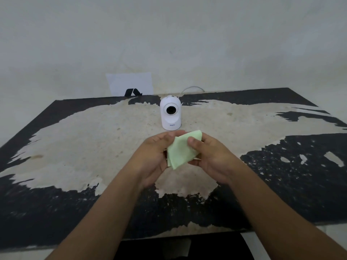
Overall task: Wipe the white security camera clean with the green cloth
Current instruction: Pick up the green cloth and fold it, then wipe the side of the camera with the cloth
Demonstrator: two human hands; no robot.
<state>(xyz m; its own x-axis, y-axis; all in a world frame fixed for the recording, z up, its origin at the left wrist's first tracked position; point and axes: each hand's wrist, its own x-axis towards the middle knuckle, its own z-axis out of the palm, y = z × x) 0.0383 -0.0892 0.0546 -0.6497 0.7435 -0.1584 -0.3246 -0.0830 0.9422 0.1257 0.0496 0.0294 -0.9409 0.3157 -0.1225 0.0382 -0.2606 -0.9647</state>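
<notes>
While the white security camera [171, 113] stands upright near the middle of the worn table [75, 139], its lens facing the person, both hands hover just in front of it. The left hand [154, 158] and right hand [210, 158] — 2 closed grips — pinch the folded green cloth [181, 152] between them, clear of the camera.

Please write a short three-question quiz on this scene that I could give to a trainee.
1. True or false: the green cloth is touching the white security camera.
2. Which hands hold the cloth: A) left only, B) right only, C) both?
3. Fill in: the camera stands upright on the ____, its lens facing the person.

Key: 1. False; the cloth is held apart, in front of it. 2. C; the left hand and the right hand both grip it. 3. The table.
</notes>
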